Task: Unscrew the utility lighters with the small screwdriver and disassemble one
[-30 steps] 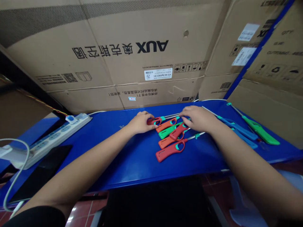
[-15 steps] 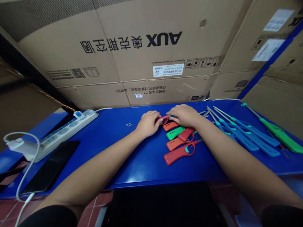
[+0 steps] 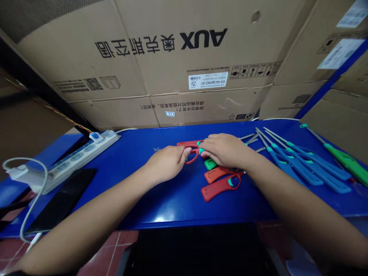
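A red long-nosed lighter with a teal trigger is held between my two hands above the blue table. My left hand is closed round its handle, thumb on top. The fingers of my right hand are closed at its neck, beside the trigger. Just behind lies another red lighter. Below my right hand are a green lighter, an orange lighter and a red lighter, handles pointing left. My right hand hides part of this group.
Several blue lighters lie fanned out on the right, with a long green lighter beyond. A white power strip and a black phone are on the left. A cardboard box stands along the back of the blue table.
The red lighter that lay across the green and orange ones is now in my hands. The red lighter held before lies at the back. My left hand has shifted left and nearer.
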The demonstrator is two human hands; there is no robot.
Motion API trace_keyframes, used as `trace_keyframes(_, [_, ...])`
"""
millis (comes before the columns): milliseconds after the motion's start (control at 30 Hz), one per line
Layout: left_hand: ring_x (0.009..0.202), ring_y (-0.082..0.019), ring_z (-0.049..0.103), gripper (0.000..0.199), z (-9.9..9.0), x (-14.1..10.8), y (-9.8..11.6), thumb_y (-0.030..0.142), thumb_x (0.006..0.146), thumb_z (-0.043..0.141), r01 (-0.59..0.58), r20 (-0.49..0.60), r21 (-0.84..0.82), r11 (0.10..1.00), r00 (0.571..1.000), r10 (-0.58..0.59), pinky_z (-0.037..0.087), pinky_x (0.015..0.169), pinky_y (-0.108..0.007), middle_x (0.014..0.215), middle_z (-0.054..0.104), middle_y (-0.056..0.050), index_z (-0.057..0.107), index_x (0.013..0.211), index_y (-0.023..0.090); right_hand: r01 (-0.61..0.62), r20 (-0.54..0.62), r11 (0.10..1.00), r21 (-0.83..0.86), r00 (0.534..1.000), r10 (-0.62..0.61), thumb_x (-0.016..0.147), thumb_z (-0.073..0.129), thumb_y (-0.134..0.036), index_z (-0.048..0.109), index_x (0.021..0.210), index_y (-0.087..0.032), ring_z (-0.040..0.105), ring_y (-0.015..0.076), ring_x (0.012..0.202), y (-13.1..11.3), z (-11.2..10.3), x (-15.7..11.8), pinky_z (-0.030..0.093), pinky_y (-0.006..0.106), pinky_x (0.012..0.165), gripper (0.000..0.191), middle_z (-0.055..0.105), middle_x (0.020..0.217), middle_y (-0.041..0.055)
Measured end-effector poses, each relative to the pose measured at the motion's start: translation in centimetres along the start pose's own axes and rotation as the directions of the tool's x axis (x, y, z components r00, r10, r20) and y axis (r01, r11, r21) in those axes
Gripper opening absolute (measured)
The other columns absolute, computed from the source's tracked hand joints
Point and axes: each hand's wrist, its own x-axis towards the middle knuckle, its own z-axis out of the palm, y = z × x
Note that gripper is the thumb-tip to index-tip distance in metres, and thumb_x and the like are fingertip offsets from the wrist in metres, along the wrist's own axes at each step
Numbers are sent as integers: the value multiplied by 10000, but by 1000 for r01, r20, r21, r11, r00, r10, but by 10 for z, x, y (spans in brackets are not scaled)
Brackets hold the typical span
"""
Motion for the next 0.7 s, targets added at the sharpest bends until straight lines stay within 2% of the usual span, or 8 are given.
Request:
trace_keyframes(100, [711,-217,613,517,-1,-15,-3,498,1029,187,9,17,15,1000,1000,-10,403,649,-331,791,664,-62,562,827,205,-32,37,999,14,999,31,995,479,-350,662,943,-205,601,197,727,-14,-3,-2,250,302,564,240,717,892,43])
trace_keyframes(200, [680,-186,560,497,-2,-34,-8,500,1033,197,1,66,-54,999,998,2,384,653,-320,754,614,-35,523,802,205,4,65,1000,-22,998,-2,1005,463,-380,627,918,-197,561,174,595,-32,-3,-6,157,302,504,260,691,811,31])
trace_keyframes(367, [696,-156,519,513,-4,-68,-16,508,1036,223,15,266,-285,959,962,64,390,691,-301,719,560,-3,544,784,197,122,96,990,-77,989,-114,1021,425,-347,566,889,-187,501,161,495,-73,-2,-18,98,326,488,251,641,724,31])
trace_keyframes(500, [637,-143,502,558,-9,-94,-9,541,1029,216,107,391,-320,941,920,29,364,631,-291,686,555,-1,574,785,190,168,51,985,-48,985,-165,959,512,-278,540,865,-209,505,181,490,-102,-1,-34,125,343,477,120,603,679,11])
trace_keyframes(600, [614,-144,495,557,-8,-108,-1,550,1025,226,118,398,-306,945,917,15,346,606,-292,671,552,-2,583,787,194,151,-17,988,-44,988,-152,896,585,-261,547,838,-218,518,195,497,-119,5,-46,193,354,460,81,589,671,6])
trace_keyframes(700, [638,-161,516,525,3,-112,3,522,1029,227,62,375,-265,962,926,43,353,617,-304,715,585,-17,585,818,202,132,-91,991,21,987,-129,899,593,-289,611,928,-198,582,208,596,-125,13,-59,351,360,511,98,644,737,18])
